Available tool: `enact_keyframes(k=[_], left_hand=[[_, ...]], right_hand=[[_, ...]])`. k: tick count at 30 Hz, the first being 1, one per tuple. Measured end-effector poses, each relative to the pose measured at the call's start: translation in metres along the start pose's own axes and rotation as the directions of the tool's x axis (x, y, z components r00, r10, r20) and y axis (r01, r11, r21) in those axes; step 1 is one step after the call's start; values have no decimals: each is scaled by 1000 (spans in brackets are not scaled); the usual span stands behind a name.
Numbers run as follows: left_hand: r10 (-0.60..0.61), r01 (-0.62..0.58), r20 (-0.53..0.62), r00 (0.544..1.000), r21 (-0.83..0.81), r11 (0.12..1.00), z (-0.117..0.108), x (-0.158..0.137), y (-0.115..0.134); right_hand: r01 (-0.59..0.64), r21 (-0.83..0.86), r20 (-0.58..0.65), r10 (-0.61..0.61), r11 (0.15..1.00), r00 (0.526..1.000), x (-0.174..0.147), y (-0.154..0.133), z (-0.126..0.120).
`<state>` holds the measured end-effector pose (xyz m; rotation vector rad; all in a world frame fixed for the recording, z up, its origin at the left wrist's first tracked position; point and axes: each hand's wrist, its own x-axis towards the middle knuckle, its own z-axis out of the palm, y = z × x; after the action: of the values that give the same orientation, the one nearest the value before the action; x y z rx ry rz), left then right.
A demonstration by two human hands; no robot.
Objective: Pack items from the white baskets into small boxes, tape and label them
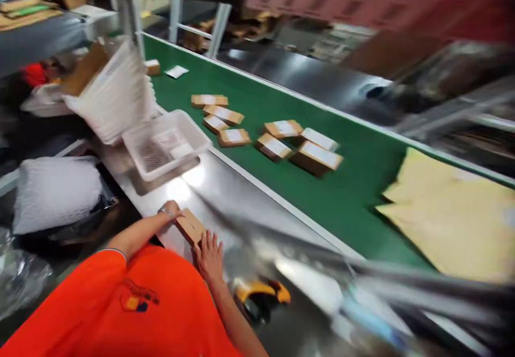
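A small brown cardboard box [190,226] lies on the metal worktop just in front of my body, between my two hands. My left hand [173,210], with a watch or bracelet at the wrist, grips the box's far-left end. Against the near-right end rests my right hand [209,256], its fingers stretched and spread. To the right of my right forearm is a yellow-and-black tool [261,295], perhaps a tape dispenser, blurred by motion. A white plastic basket [147,170] stands on the worktop beyond my left hand, with printed paper inside.
A green conveyor belt [257,99] runs beyond the worktop, carrying several labelled boxes [234,137] and yellow envelopes [458,217]. Stacked white baskets [115,91] lean at the left. Bubble wrap [58,193] lies below them. A blurred metal bar [402,284] crosses the lower right.
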<state>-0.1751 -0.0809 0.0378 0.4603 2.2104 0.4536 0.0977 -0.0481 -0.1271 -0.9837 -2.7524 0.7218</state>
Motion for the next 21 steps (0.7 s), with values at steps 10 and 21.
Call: enact_keyframes(k=[10,21], left_hand=[[153,-241,314,937,262,934,39,107,-4],[299,-420,358,885,336,843,43,114,26]], right_hand=[[-683,59,-520,606,728,601,-135,43,-30],[-787,160,-364,777,596,514,-63,17,-69]])
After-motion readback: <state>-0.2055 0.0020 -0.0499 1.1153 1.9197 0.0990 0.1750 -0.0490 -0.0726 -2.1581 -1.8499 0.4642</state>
